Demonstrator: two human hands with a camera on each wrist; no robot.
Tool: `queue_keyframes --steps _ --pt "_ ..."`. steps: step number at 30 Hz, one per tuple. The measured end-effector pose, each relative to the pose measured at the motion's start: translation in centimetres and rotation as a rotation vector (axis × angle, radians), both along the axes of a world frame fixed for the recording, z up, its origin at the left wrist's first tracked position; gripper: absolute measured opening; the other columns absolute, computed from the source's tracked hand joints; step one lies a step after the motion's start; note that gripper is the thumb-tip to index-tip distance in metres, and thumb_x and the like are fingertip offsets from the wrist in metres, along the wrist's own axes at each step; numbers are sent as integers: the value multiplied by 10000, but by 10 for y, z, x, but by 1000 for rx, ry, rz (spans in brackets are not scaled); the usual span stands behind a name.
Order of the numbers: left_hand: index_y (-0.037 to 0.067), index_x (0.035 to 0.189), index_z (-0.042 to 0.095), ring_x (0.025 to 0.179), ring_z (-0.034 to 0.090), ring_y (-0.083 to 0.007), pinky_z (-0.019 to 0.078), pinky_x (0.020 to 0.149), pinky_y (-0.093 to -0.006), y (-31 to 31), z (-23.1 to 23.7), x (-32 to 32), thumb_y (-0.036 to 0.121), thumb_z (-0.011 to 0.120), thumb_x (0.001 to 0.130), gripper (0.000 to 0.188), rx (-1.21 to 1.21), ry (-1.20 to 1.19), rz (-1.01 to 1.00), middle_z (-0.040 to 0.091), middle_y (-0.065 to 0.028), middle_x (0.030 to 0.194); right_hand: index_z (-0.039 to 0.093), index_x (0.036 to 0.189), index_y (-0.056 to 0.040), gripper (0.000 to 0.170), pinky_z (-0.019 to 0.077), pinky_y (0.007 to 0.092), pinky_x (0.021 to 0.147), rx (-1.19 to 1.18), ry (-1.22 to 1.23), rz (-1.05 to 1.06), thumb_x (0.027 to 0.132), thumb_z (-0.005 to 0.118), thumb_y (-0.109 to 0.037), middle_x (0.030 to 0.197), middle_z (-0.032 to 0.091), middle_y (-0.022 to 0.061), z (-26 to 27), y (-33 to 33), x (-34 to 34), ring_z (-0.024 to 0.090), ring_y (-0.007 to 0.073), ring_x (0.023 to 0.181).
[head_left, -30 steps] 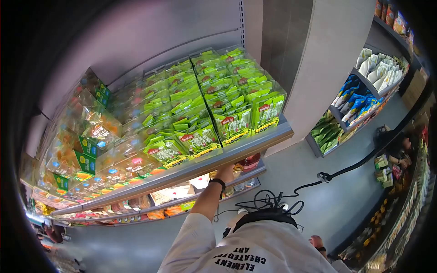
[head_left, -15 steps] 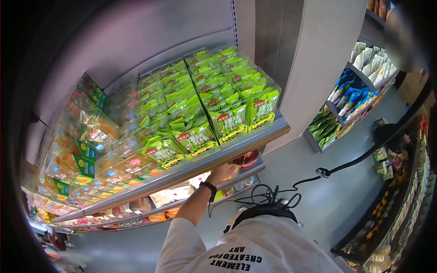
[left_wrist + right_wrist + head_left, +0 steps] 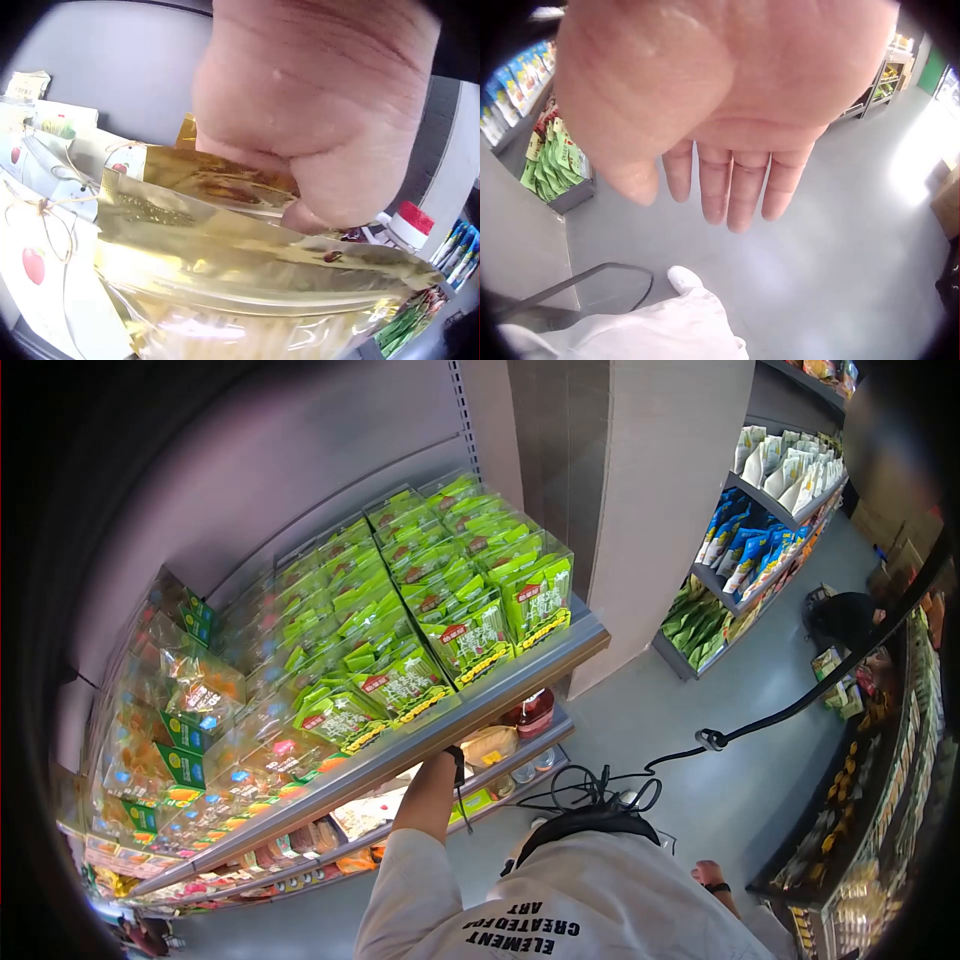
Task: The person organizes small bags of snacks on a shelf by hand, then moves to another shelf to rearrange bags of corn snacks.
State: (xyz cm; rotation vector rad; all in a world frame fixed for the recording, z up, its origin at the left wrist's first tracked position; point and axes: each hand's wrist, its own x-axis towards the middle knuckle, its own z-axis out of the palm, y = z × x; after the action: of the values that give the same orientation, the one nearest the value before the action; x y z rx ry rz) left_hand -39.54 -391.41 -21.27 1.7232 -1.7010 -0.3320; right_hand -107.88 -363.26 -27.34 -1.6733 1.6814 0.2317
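Observation:
My left hand [image 3: 322, 112] reaches down between two shiny gold packages in the left wrist view. Its thumb lies just behind the top edge of the front gold package [image 3: 247, 277], whose lower front is see-through. The rear gold package [image 3: 225, 180] stands behind the hand, and the other fingers are hidden, so I cannot tell what they hold. From the head, the left forearm [image 3: 425, 800] goes under the upper shelf, which covers the hand. My right hand [image 3: 727, 112] hangs over the floor with fingers extended and nothing in it.
White packages with apple pictures and twine bows [image 3: 37, 262] stand beside the gold ones. A red-topped container [image 3: 411, 223] is on the other side. Above, the upper shelf edge [image 3: 400, 745] carries bins of green packets [image 3: 400, 685]. A black cable [image 3: 790, 715] crosses the aisle.
My left hand has slid further under the upper shelf, out of the head view, leaving a gold package visible beside the wrist. The head view has shifted slightly, and my right hand shows again.

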Motion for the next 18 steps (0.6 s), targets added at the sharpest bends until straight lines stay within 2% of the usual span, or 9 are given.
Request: queue_keyframes --steps 1,2,4,5,7,18 --pt "5 931 656 875 603 -390 469 790 -449 3 -1 -1 167 575 848 199 3 5 -3 656 -200 869 574 693 -46 240 473 476 645 -48 102 126 755 577 -278 757 609 174 -5 9 -2 591 380 750" --pt "5 931 656 875 603 -390 469 790 -449 2 1 0 165 574 848 198 5 11 -3 656 -200 869 574 693 -46 240 473 476 645 -47 104 121 755 577 -278 757 609 174 -6 18 0 591 380 750" --pt "5 931 656 875 603 -391 469 789 -449 -3 7 0 160 572 847 195 10 23 -1 656 -201 869 573 677 -33 189 513 405 580 -110 98 232 758 591 -203 670 618 107 -13 34 -5 616 284 636" --pt "5 931 656 874 603 -391 469 789 -449 7 11 5 158 571 847 194 12 28 2 656 -201 870 573 677 -33 189 513 405 580 -110 99 231 758 591 -203 670 618 107 -10 34 -4 616 284 636" --pt "6 930 656 874 603 -391 469 789 -449 -7 19 13 154 569 846 191 21 35 9 656 -201 870 551 682 -32 168 486 420 525 135 38 110 771 567 -173 627 573 132 -5 40 1 587 291 578" --pt "6 930 656 873 602 -393 469 789 -449 25 30 13 129 559 842 179 94 78 141 657 -203 873 510 716 -10 186 445 386 412 179 -136 12 855 406 -76 650 540 136 31 8 21 526 245 482"
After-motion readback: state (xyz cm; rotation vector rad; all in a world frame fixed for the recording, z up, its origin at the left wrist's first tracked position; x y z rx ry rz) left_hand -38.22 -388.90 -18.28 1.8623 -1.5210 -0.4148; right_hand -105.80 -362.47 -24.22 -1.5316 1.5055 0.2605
